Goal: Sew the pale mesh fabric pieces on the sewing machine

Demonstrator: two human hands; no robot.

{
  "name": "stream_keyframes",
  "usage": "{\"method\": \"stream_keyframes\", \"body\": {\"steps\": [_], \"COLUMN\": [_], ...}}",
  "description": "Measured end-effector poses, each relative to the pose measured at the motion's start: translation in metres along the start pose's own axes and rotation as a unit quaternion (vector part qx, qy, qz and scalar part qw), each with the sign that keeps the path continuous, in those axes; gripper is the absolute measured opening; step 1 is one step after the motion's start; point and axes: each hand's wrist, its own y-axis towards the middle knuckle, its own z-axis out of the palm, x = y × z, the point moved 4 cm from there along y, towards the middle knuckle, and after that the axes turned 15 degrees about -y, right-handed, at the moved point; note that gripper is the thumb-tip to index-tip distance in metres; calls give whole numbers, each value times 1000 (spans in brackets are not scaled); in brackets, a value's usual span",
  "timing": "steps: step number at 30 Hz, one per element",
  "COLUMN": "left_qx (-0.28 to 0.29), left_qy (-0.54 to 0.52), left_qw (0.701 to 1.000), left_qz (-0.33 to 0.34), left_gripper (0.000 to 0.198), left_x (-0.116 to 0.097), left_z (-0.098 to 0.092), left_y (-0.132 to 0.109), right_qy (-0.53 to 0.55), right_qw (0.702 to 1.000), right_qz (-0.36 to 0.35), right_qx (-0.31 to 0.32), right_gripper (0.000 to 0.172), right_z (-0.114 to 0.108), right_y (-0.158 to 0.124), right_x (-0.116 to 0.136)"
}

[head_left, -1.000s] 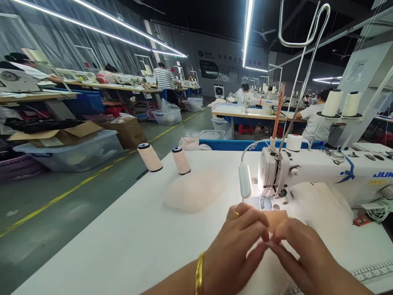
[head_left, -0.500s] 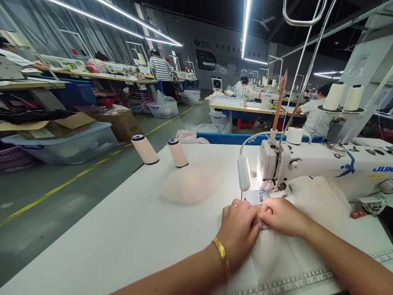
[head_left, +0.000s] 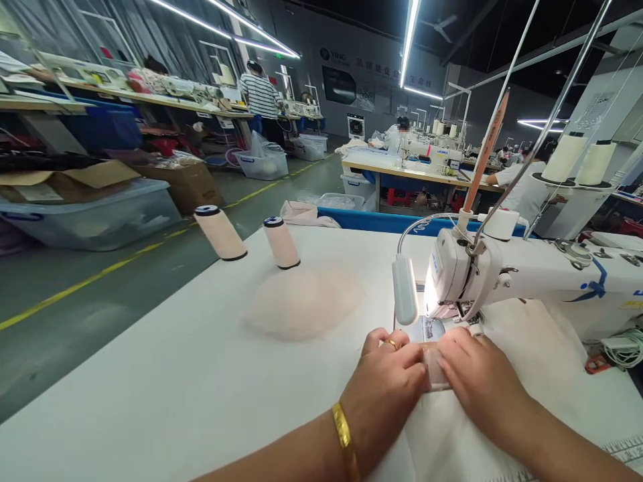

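A small piece of sheer, pale beige fabric (head_left: 436, 371) lies just in front of the sewing machine's needle area. My left hand (head_left: 386, 381), wearing a ring and a gold bangle, has its fingers curled down on the left edge of this fabric. On the other edge, my right hand (head_left: 482, 381) is closed with its thumb along the fabric; the fingertips are partly hidden. Both hands rest close to the metal needle plate (head_left: 429, 328). The white sewing machine (head_left: 462, 274) stands right behind them, its lamp (head_left: 404, 291) lit beside the needle.
Two peach thread cones (head_left: 221, 233) (head_left: 282, 244) stand on the white table (head_left: 175, 375) at the back left. A round sheer beige piece (head_left: 304, 304) lies in front of them. More pale fabric (head_left: 527, 335) sits under the machine arm. A ruler strip (head_left: 630, 450) runs along the near edge.
The view has shifted slightly. My right hand has gone from a tight pinch to longer fingers laid over the fabric, and the hands are farther apart, with more fabric showing between them.
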Motion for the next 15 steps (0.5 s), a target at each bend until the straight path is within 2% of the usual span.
{"method": "stream_keyframes", "body": {"steps": [2, 4, 9, 15], "left_qx": [-1, -7, -21, 33], "left_qy": [5, 20, 44, 36], "left_qw": [1000, 1000, 997, 999], "left_qz": [6, 21, 60, 9], "left_gripper": [31, 31, 28, 11], "left_x": [0, 0, -1, 4], "left_z": [1, 3, 3, 3], "left_y": [1, 2, 2, 0], "right_qy": [19, 47, 69, 54], "right_qw": [996, 993, 996, 996], "right_qz": [-58, -80, -63, -60], "right_qx": [-63, -76, -5, 34], "right_gripper": [22, 23, 30, 36], "right_z": [-3, -2, 10, 15], "right_y": [-5, -6, -1, 1], "right_x": [5, 5, -3, -10]}}
